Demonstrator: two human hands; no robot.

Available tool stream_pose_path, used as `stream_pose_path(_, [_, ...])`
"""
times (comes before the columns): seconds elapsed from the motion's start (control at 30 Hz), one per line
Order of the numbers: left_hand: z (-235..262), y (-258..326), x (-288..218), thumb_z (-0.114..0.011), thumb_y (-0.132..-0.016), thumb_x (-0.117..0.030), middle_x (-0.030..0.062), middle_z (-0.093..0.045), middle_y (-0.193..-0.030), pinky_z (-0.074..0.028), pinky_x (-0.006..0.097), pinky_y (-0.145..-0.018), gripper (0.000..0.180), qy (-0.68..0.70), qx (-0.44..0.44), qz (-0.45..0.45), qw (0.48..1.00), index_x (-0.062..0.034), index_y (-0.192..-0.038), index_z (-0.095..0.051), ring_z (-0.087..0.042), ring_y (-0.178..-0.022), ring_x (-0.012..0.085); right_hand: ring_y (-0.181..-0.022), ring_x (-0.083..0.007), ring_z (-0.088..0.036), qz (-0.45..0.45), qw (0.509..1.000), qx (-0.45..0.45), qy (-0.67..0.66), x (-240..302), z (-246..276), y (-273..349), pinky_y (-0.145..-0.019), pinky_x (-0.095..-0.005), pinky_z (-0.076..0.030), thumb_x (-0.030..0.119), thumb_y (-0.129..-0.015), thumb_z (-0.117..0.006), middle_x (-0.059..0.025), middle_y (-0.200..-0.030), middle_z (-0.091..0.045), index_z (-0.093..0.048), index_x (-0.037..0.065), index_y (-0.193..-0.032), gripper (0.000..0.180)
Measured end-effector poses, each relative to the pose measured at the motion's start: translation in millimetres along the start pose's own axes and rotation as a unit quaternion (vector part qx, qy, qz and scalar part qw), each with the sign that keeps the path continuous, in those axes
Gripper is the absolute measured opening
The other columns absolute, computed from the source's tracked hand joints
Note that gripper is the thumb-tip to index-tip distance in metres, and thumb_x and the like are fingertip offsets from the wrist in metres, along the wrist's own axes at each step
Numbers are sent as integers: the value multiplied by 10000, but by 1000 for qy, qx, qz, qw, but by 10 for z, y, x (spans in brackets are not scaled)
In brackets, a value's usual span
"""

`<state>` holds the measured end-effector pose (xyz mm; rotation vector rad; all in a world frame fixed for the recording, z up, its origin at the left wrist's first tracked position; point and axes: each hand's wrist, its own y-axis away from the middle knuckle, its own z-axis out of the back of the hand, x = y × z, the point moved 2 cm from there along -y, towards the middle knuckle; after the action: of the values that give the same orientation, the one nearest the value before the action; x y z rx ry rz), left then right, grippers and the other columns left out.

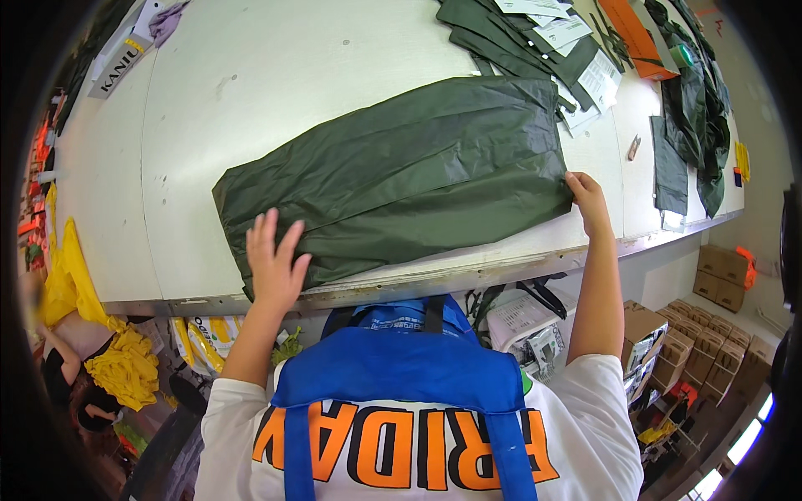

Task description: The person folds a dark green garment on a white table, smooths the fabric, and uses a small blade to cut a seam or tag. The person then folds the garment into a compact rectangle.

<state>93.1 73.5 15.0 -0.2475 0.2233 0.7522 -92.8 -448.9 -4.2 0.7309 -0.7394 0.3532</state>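
Note:
A folded dark green waterproof garment lies flat on the white worktable, close to its near edge. My left hand rests palm down on the garment's near left corner, fingers spread. My right hand pinches the garment's right edge between thumb and fingers. Both forearms reach up from below, over a blue apron bib and a white shirt with orange lettering.
More dark green garments with white paper tags are stacked at the far side. An orange flat box and further green fabric lie at the right. Cardboard boxes stand below right. Yellow fabric and another person sit lower left.

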Motion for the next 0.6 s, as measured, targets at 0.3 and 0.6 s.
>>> stream_pose_path(0.3, [-426, -1427, -1115, -619, -735, -90, 62, -586, -1101, -479, 380, -792, 448, 14, -38, -220, 975, -154, -1178, -599, -564, -1006, 257, -853, -92, -569, 142, 966, 72, -204, 166, -80, 130, -794, -238, -451, 120, -871, -632, -24, -941, -647, -622, -21, -1073, 247])
stream_pose_path(0.6, [-458, -2060, -1741, -584, -852, -181, 69, -580, -804, -484, 396, -585, 124, 123, 14, -170, 978, -104, -949, -592, -610, -716, 278, -808, -181, -572, 117, 993, -25, 20, -20, -171, -149, -766, -284, -442, 242, -859, -648, -111, -859, -644, -655, -12, -952, 271])
